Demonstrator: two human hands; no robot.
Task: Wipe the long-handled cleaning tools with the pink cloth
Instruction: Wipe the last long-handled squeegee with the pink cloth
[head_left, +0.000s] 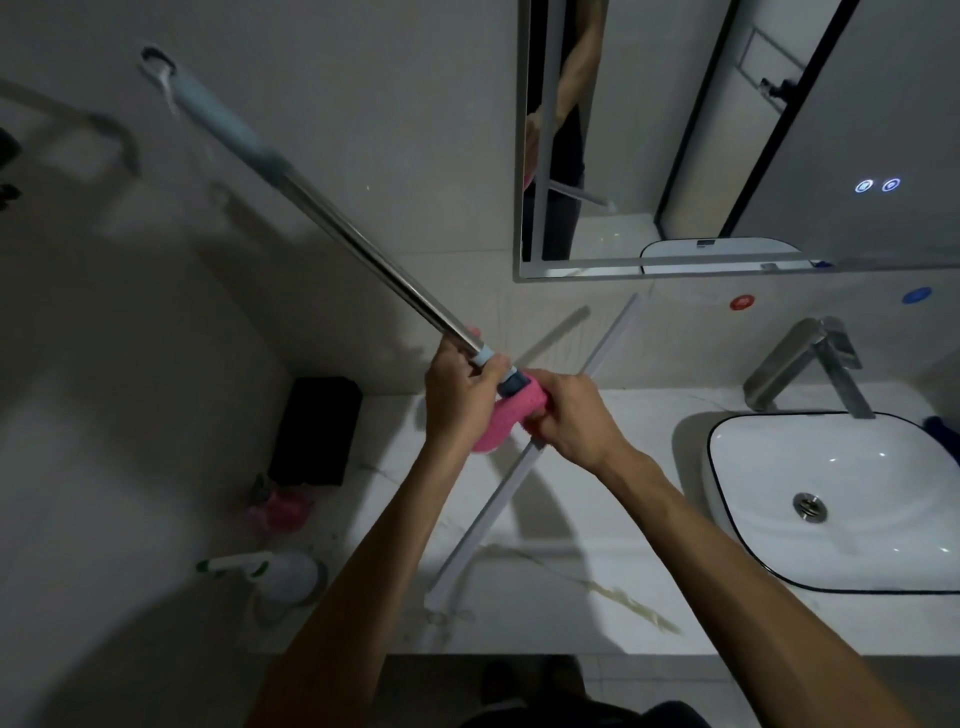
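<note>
Dim bathroom setting: a pale marbled counter runs along a tiled wall, with a white basin set into it on the right and a metal faucet behind the basin. A mirror hangs above.

Long-handled tool: a metal pole with a light blue grip and hanging loop at the far end, slanting up and to the left from the hands. Its squeegee blade, a long pale strip, crosses the counter diagonally below the hands.

Left hand: fingers curled around the lower end of the pole, just above the blue collar.

Right hand: fingers curled around the pink cloth, pressing it against the joint where pole meets blade. Both hands sit close together, almost touching.

On the counter's left end stand a black box, a pink item too blurred to identify, and a white spray bottle with green trim lying near the edge.
</note>
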